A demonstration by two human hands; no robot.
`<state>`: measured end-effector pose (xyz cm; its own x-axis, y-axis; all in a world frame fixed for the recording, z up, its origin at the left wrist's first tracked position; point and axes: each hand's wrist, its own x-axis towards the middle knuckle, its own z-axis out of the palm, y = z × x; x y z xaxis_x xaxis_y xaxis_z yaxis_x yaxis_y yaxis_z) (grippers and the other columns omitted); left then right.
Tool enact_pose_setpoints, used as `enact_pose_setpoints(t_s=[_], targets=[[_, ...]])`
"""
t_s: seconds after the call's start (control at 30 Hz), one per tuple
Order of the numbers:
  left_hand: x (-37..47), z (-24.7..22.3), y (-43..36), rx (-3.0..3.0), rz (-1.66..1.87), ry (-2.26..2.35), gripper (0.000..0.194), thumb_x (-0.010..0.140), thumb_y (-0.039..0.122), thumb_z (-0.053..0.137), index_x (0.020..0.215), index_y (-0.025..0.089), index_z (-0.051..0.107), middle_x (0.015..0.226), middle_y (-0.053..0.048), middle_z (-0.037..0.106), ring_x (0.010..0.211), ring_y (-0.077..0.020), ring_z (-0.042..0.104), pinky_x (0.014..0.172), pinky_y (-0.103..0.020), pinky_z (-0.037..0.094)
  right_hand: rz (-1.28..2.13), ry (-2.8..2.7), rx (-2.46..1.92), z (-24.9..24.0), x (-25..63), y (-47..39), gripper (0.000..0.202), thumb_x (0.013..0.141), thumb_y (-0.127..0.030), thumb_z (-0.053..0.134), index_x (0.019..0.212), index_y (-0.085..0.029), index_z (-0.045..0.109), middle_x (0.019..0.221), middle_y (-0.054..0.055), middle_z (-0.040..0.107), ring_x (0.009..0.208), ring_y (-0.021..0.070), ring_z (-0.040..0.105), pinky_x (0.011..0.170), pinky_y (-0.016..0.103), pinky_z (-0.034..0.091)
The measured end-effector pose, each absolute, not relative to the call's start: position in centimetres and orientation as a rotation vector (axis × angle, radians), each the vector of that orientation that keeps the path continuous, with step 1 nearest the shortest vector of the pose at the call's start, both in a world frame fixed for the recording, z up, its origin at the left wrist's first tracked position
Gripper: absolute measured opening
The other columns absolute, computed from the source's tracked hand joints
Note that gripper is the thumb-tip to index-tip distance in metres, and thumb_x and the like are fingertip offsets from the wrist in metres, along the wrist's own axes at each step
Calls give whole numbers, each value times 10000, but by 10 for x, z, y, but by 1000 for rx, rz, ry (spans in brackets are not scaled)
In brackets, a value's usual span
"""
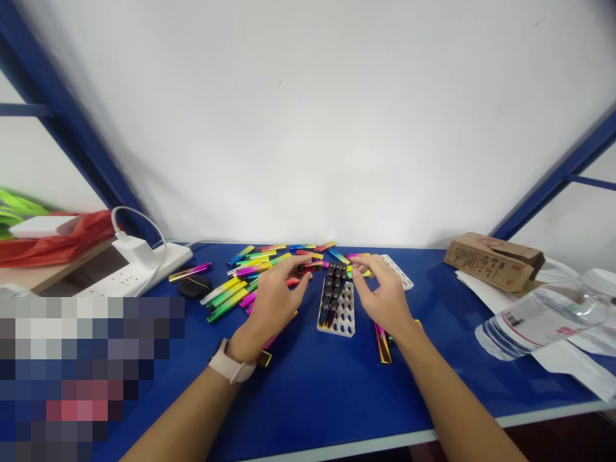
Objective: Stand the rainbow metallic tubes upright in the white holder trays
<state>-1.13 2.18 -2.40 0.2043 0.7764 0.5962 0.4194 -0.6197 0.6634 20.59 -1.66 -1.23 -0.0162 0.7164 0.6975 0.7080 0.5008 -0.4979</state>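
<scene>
white holed tray [347, 328] at 12 o'clock, prob. to keep black-tipped tubes [330, 292] standing; l. hand [272, 295] half-curled at shiny tube [317, 265], r. hand [387, 298] half-open beside tray; can't tell if either grips.

A brown cardboard box [491, 263] sits at the right of the blue worktop [298, 410]. Near it is a big clear plastic bottle [534, 321], with white paper [572, 369] by it. On the left, a white plug [135, 252] is in a long white power strip [113, 282], and its white cord [165, 240] loops up. A little black case [194, 287] is close by. Far left, a flat white box [42, 226] lies on a red bag [91, 236]. The wall [308, 128] is white.
</scene>
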Motion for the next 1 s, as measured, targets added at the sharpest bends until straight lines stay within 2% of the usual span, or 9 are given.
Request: enact_pose_setpoints(t_s=[0.13, 0.23, 0.37, 0.43, 0.53, 0.6, 0.73, 0.9, 1.0], targets=[[-7, -10, 10, 1801, 1431, 736, 348, 901, 242, 683, 1245, 216, 633, 1248, -81, 708, 1168, -246, 674, 1020, -414, 561, -138, -1867, -1071, -11, 197, -22, 373, 976, -259, 553, 1347, -236, 576, 1285, 86, 663, 1231, 271, 551, 1054, 464, 410], [-3, -5, 1, 1727, 1311, 628, 404, 880, 224, 715, 1273, 216, 623, 1194, -85, 734, 1160, -247, 680, 1036, -413, 554, -232, -1960, -1052, -12, 194, -24, 399, 961, -276, 609, 1356, -234, 572, 1249, 74, 694, 1247, 293, 529, 1065, 490, 369], [-1, -4, -1, 1726, 1269, 599, 434, 879, 221, 716, 1294, 218, 591, 1207, -98, 721, 1099, -230, 695, 981, -394, 575, -290, -1902, -1102, -15, 196, -22, 179, 952, -271, 632, 1122, -236, 677, 980, 61, 742, 1009, 270, 611, 943, 462, 408], [-3, -5, 2, 1751, 1319, 659, 415, 888, 233, 701, 1285, 225, 581, 1246, -100, 695, 1073, -217, 690, 946, -382, 582, -228, -1745, -1152, -16, 198, -20, 120, 947, -277, 630, 1053, -228, 661, 950, 70, 728, 936, 252, 625, 899, 444, 433], [-6, -10, 9, 1824, 1365, 882, 290, 924, 253, 636, 1212, 233, 605, 1181, -76, 705, 1018, -194, 684, 894, -360, 582, 76, -1480, -1166, -19, 201, -16, 133, 954, -306, 600, 1058, -229, 566, 944, 68, 707, 883, 226, 647, 838, 399, 485], [-8, -14, 14, 1908, 1326, 1034, 253, 932, 246, 598, 1184, 234, 611, 1088, -56, 714, 942, -180, 685, 822, -339, 584, 343, -1350, -1126, -21, 202, -13, 136, 970, -342, 561, 1044, -241, 507, 856, 27, 670, 747, 184, 632, 719, 337, 502], [-10, -25, 21, 2084, 1206, 1164, 252, 897, 208, 581, 1147, 220, 612, 1017, -49, 705, 862, -186, 675, 739, -342, 571, 774, -1199, -1083, -22, 203, -9, 224, 950, -450, 564, 999, -234, 535, 636, -71, 424, 472, 92, 381, 456, 223, 311], [-10, -33, 24, 2193, 1151, 1183, 245, 898, 185, 560, 1132, 237, 609, 1068, -40, 695, 926, -196, 670, 778, -356, 564, 1073, -1123, -1005, -20, 203, -8, 511, 935, -658, 429, 834, -184, 590, 572, -77, 314, 424, 65, 212, 409, 214, 148], [-10, -35, 24, 2233, 1126, 1174, 203, 908, 188, 549, 1097, 237, 606, 1089, -38, 687, 954, -200, 663, 797, -359, 562, 1121, -1082, -1036, -21, 205, -7, 521, 914, -657, 428, 734, -184, 556, 533, -81, 285, 416, 63, 180, 404, 210, 127]])
